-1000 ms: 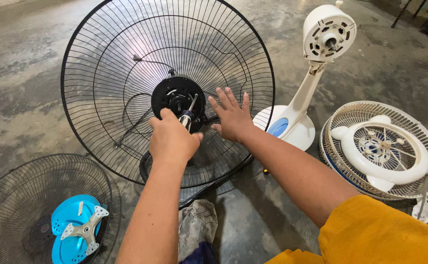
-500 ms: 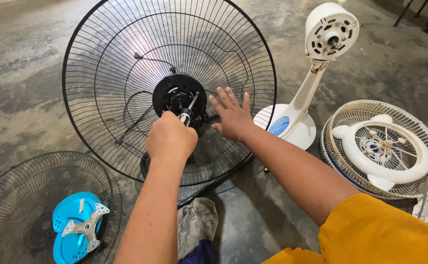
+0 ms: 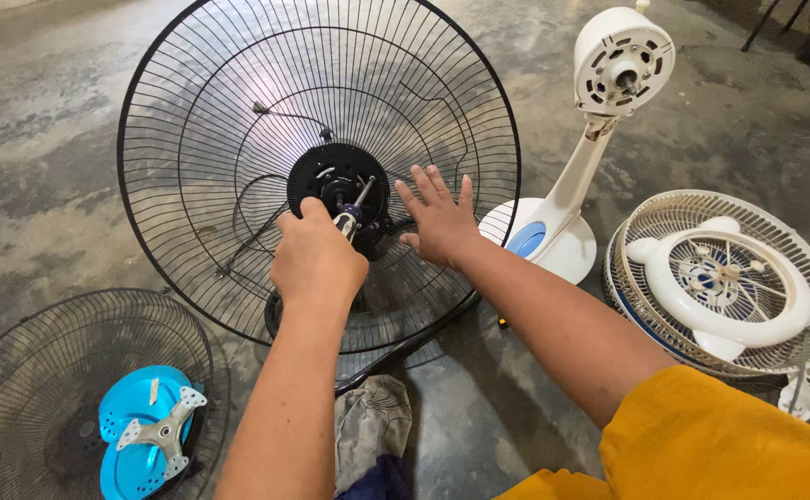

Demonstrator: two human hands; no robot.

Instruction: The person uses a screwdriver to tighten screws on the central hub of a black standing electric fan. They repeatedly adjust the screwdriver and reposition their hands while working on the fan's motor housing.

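Standing upright on the grey concrete floor [image 3: 72, 139], the big black wire fan guard [image 3: 229, 120] fills the middle of the view, its round black hub [image 3: 331, 181] at the centre. Behind it to the right a white fan stand [image 3: 576, 185] rises from a round base with a blue patch to a bare motor head. Farther right a white fan grille [image 3: 747, 315] lies flat with a white and blue centre piece on top. At lower left a second black wire guard [image 3: 44, 370] lies flat, and a blue fan blade [image 3: 137, 431] with a silvery cross-shaped piece rests inside it.

An orange sleeve [image 3: 729, 454] covers the right upper arm at the lower right corner. A grey cloth-covered knee [image 3: 373, 431] shows low in the middle, just below the upright guard's rim.

The right hand [image 3: 442, 222] lies flat against the wires just right of the hub, fingers [image 3: 428, 190] spread apart and pointing up, gripping nothing. The left hand [image 3: 317, 259] sits just below the hub, its fingers curled tight around the handle of a screwdriver [image 3: 354, 208]. Only the handle's top and the thin shaft stick out above the fist, the shaft slanting up and to the right with its tip on the hub face.
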